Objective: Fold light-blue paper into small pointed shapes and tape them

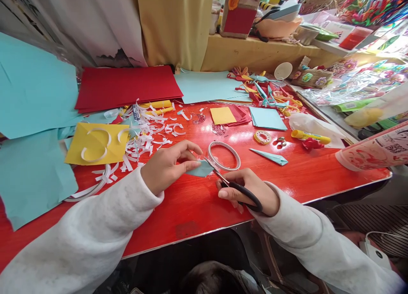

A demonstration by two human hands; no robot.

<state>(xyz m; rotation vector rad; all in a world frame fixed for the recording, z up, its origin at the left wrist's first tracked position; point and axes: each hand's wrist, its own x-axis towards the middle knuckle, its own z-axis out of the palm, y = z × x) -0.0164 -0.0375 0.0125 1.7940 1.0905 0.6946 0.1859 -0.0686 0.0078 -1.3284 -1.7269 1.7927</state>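
Observation:
Near the middle of the red table, my left hand (174, 164) pinches a small piece of light blue paper (201, 169) between thumb and fingers. Black-handled scissors (245, 192) are gripped in my right hand (255, 189), fingers around the handles. Their blades point up and left and reach the right part of the blue paper; whether they bite into it I cannot tell. Just behind the blades lies a roll of white double-sided tape (238, 161). A folded light blue paper cone (270, 156) rests to the right of my right hand.
White paper strips (137, 143) heap up at left, beside a yellow sheet (95, 151). Red sheets (127, 87) lie at the back. Blue squares (267, 118), a small tape roll (262, 137) and a glue stick (310, 136) sit right of centre. A pink-patterned cup (372, 151) stands far right.

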